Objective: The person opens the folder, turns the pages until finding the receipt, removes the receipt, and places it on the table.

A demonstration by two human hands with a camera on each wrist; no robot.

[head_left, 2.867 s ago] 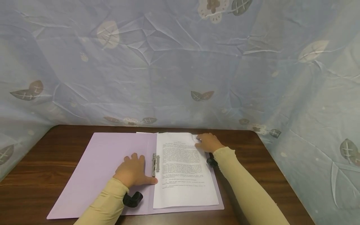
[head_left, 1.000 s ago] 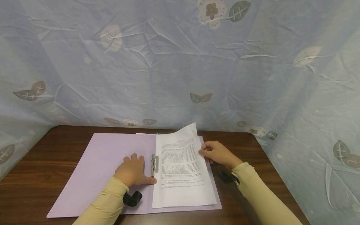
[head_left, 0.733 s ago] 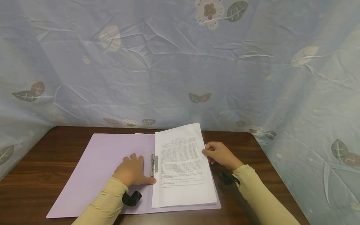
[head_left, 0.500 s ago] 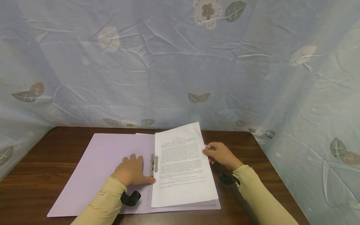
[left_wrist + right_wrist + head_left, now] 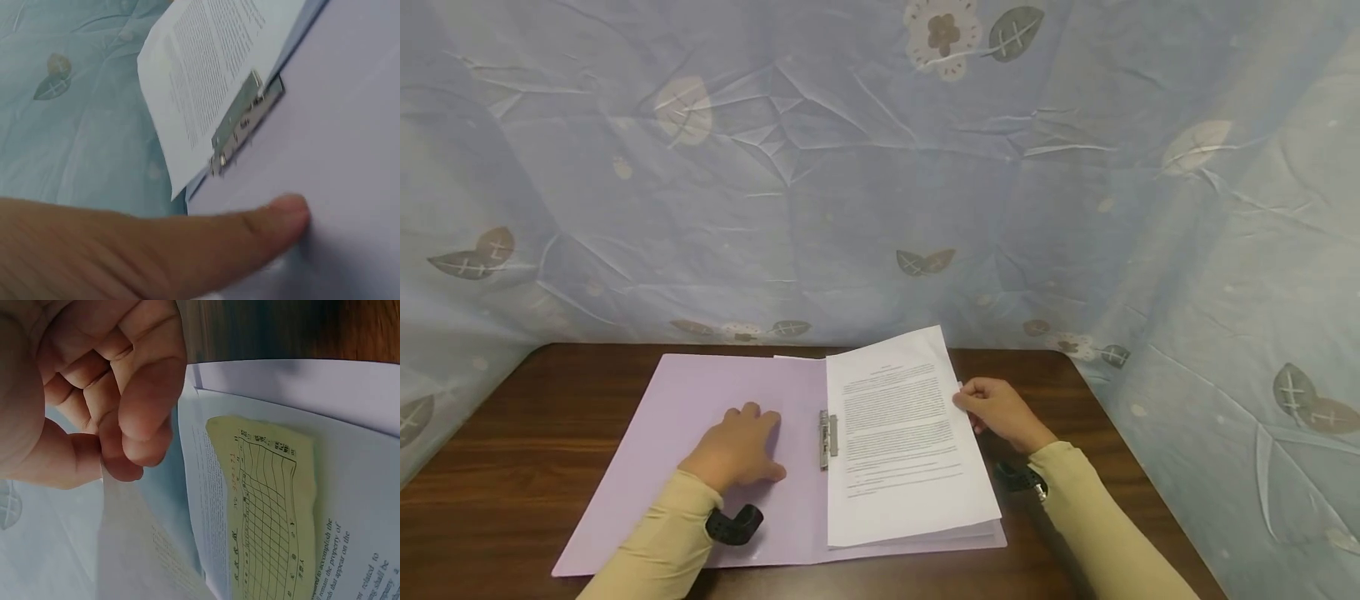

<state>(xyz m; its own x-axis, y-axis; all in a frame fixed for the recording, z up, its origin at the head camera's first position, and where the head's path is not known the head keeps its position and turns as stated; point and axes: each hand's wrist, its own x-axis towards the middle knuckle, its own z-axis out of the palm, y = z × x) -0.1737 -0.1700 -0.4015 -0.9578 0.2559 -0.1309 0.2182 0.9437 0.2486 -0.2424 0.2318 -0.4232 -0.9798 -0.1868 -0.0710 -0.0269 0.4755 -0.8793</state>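
A lilac folder (image 5: 685, 408) lies open flat, with a metal clip (image 5: 828, 440) along its spine. My left hand (image 5: 733, 454) is over the left cover, fingers spread and thumb pointing toward the clip; it holds nothing. My right hand (image 5: 1000, 414) pinches the right edge of a printed sheet (image 5: 895, 408) between thumb and fingertips. The sheet's right side is raised and its upper corner stands up. In the right wrist view, a yellow slip (image 5: 269, 506) with a printed grid lies on a printed page (image 5: 350, 569) beneath the lifted sheet.
The folder rests on a dark brown wooden table (image 5: 497, 425). A pale blue cloth (image 5: 820, 167) with leaf and flower prints hangs behind and at the sides. A black strap (image 5: 735, 525) is on the left wrist, another black band (image 5: 1021, 477) on the right.
My right hand has gone from the pages' top right corner down to the right edge, raising the sheet. My left hand has drawn left from the spine, and the folder has shifted right.
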